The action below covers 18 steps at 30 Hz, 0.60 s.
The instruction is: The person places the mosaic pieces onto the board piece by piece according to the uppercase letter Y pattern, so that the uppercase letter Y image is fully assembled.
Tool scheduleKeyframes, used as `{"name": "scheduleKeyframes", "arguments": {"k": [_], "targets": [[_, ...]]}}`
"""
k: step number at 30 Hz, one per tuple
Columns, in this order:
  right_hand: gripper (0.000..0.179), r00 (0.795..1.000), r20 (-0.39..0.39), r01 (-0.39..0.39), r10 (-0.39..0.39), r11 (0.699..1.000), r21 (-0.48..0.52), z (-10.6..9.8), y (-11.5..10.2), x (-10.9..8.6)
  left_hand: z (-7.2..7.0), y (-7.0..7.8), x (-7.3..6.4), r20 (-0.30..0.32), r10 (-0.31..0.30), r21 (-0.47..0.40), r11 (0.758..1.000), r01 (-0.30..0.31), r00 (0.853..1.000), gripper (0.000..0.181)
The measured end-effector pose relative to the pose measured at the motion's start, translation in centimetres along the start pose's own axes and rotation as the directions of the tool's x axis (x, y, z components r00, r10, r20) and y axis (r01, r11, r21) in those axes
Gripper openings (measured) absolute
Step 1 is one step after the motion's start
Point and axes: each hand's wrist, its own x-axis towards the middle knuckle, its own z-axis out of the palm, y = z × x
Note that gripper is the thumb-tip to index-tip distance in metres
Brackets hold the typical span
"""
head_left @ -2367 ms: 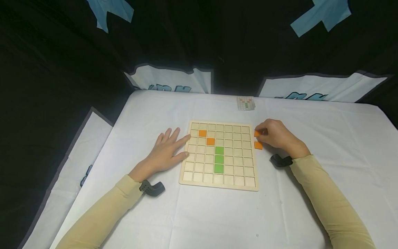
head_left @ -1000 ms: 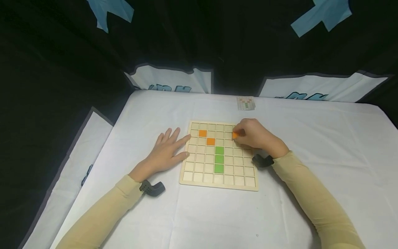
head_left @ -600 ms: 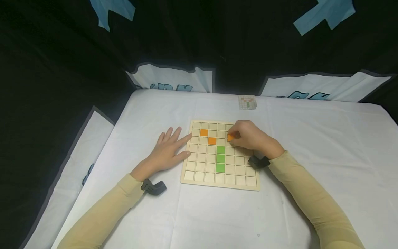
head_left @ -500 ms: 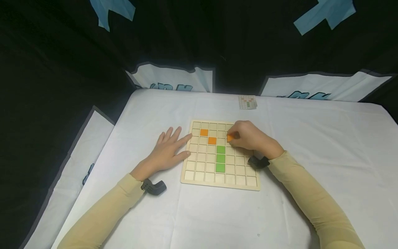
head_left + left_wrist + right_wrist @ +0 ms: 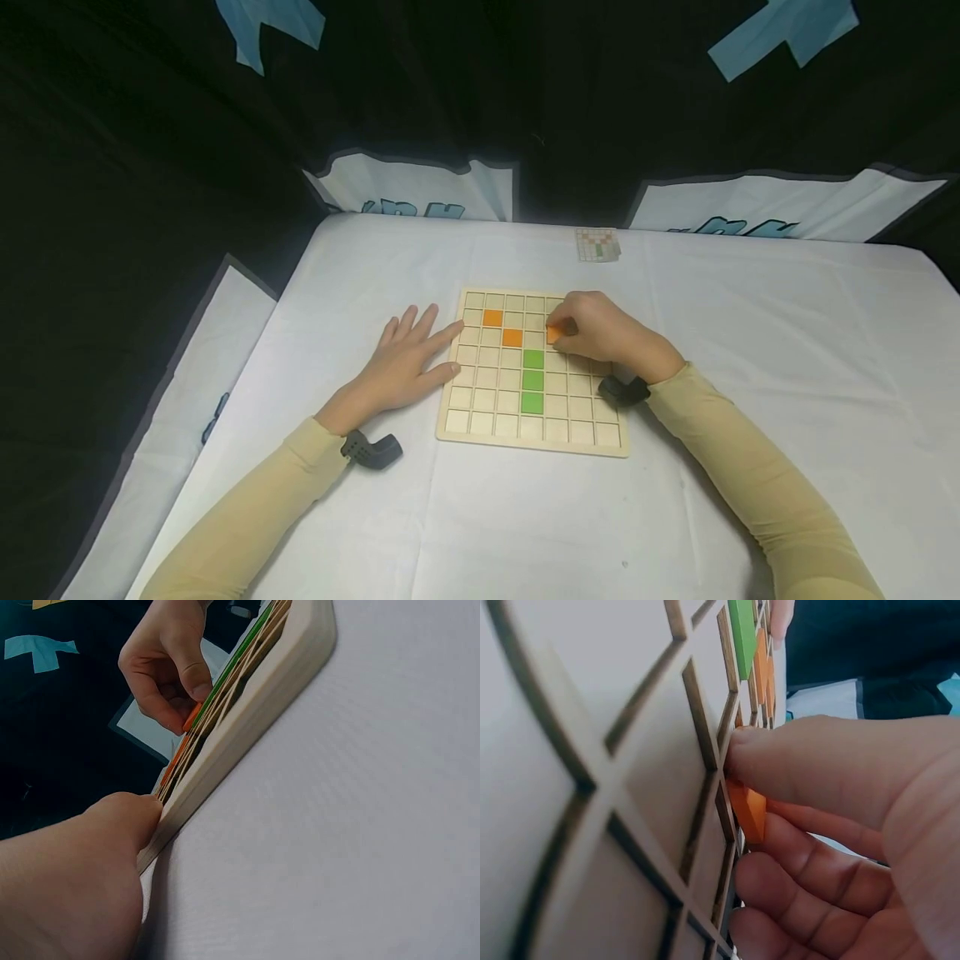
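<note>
A square wooden grid board point(image 5: 487, 442) lies on the white table. Down its middle column run three green tiles point(image 5: 532, 380), and two orange tiles point(image 5: 492, 318) sit in a diagonal to their upper left. My right hand point(image 5: 600, 327) pinches another orange tile point(image 5: 750, 814) between thumb and fingers, over a cell just right of the middle column. In the right wrist view this tile stands tilted against the grid, its far part covered by the thumb. My left hand point(image 5: 397, 367) lies flat with spread fingers, the index finger and thumb touching the board's left edge.
A small card point(image 5: 597, 245) printed with a coloured grid pattern lies behind the board, near the table's far edge. Black cloth point(image 5: 480, 100) with blue tape point(image 5: 787, 37) hangs around the table point(image 5: 525, 533). Each wrist wears a dark band point(image 5: 371, 452).
My right hand has carried one orange tile leftward from beside the board's right edge onto the grid, then stayed nearly still. A second loose orange tile there is now out of sight. Left hand unmoved.
</note>
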Motion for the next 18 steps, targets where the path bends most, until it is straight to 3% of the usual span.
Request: {"name": "scheduleKeyframes", "arguments": {"k": [11, 18], "targets": [[0.026, 0.998, 0.018, 0.057, -0.057, 0.998, 0.004, -0.24, -0.32, -0.31, 0.02, -0.01, 0.02, 0.007, -0.006, 0.008, 1.000, 0.006, 1.000, 0.067], [0.025, 0.998, 0.023, 0.054, -0.054, 0.998, -0.016, -0.20, -0.48, -0.37, -0.10, 0.03, 0.03, 0.005, 0.001, 0.008, 1.000, -0.001, 1.000, 0.066]]}}
